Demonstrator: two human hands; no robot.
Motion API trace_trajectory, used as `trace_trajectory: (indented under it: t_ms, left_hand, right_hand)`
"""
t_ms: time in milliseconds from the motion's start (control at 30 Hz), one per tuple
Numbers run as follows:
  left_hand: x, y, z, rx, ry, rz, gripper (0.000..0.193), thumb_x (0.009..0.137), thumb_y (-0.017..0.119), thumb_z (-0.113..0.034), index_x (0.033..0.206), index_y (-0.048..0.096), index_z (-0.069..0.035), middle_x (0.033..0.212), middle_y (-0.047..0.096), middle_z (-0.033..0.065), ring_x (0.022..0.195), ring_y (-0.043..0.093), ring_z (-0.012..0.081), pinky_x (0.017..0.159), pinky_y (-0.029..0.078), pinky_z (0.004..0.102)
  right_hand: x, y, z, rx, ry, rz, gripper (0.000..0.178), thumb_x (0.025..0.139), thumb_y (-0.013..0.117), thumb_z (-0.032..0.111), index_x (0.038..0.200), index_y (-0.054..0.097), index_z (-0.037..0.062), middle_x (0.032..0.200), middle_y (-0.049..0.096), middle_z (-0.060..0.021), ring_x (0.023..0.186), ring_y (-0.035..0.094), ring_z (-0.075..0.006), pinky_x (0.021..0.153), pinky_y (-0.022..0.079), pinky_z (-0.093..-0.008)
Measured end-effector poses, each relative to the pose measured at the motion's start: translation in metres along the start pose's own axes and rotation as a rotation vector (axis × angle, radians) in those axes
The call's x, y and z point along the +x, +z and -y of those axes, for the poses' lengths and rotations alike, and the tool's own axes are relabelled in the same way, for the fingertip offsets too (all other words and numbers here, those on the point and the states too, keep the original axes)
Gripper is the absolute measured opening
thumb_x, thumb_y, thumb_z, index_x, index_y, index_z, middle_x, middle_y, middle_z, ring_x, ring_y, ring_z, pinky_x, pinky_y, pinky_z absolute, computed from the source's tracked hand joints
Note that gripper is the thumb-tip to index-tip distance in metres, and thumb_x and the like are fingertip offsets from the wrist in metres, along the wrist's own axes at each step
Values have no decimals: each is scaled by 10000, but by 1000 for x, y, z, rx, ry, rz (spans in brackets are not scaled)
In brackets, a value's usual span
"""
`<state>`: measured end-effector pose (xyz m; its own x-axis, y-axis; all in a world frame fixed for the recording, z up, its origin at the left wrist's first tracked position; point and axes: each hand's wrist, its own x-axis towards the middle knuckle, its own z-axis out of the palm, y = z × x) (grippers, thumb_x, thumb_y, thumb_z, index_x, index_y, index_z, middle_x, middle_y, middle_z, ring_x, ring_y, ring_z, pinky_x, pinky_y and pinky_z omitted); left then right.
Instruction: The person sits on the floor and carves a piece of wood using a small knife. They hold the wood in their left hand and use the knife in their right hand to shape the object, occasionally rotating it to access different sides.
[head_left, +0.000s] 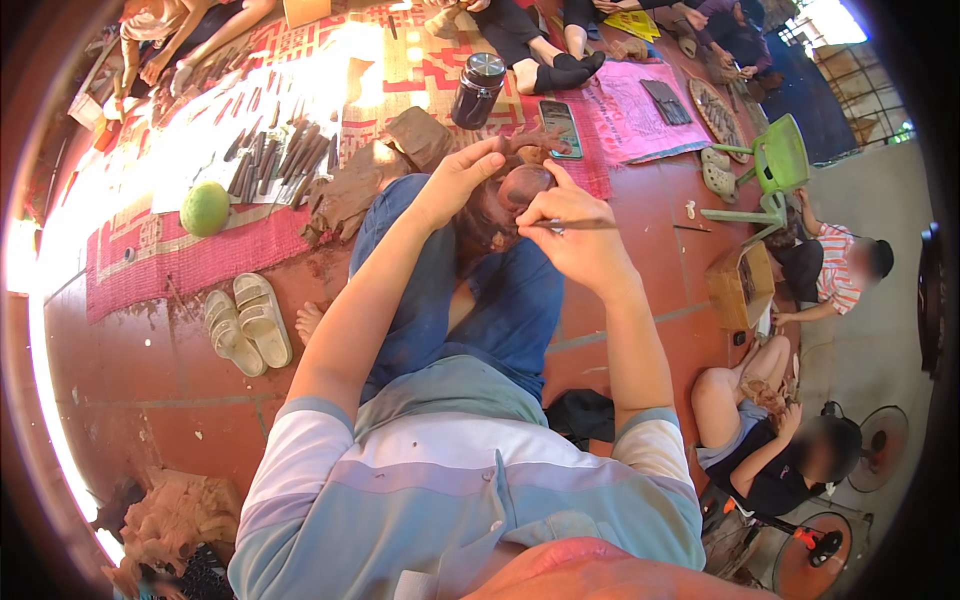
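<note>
A reddish-brown carving (525, 186), with a rounded bulge and branching upper parts, rests over my crossed legs in blue trousers. My left hand (462, 183) grips its left side, thumb near the top. My right hand (572, 222) closes around a thin dark carving tool (590, 224), its shaft sticking out to the right past my knuckles. The tool's working tip is at the carving's right side, too small to make out. Brown cloth (352, 190) lies crumpled beyond my left knee.
Many slim tools (282, 160) lie on the patterned mat at the far left, near a green round fruit (205, 208). A dark flask (478, 92) and a phone (561, 128) stand ahead. Sandals (250, 322), a green chair (778, 158), a cardboard box (740, 285) and seated people surround me.
</note>
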<state>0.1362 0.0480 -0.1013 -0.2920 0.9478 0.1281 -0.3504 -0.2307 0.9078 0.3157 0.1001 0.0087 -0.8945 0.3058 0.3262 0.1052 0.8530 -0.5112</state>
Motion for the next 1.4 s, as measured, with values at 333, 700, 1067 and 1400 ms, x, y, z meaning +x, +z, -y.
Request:
trace_trajectory:
  t_ms: [333, 700, 1067, 1400]
  left_hand:
    - [-1, 6, 2, -73, -2, 20, 447, 945, 541, -258, 1308, 480, -4, 1249, 551, 57, 1148, 494, 129, 984, 386, 272]
    - [-1, 3, 7, 82, 51, 6, 463, 946, 535, -241, 1317, 458, 25, 1276, 529, 78, 1173, 477, 144, 1002, 367, 280]
    - [-1, 6, 11, -89, -12, -29, 447, 945, 544, -238, 1310, 475, 11, 1237, 556, 54, 1125, 494, 123, 966, 383, 260]
    - [-6, 7, 7, -75, -20, -59, 453, 948, 541, -251, 1309, 474, 13, 1210, 569, 72, 1095, 517, 129, 935, 406, 257]
  right_hand:
    - [6, 6, 11, -91, 46, -25, 134, 701, 675, -17, 758, 586, 65, 762, 619, -96, 929, 612, -335, 912, 483, -411]
    - [12, 11, 2, -201, -16, -49, 149, 704, 688, 62, 770, 563, 110, 851, 620, -66, 1087, 560, -329, 798, 504, -384]
    - [11, 18, 24, -315, 13, -58, 76, 713, 665, 125, 771, 617, 132, 1034, 601, -164, 928, 605, -367, 796, 501, -426]
    - [28, 7, 34, -289, 198, 67, 228, 723, 689, 158, 949, 672, 139, 969, 620, -129, 993, 564, -360, 792, 495, -431]
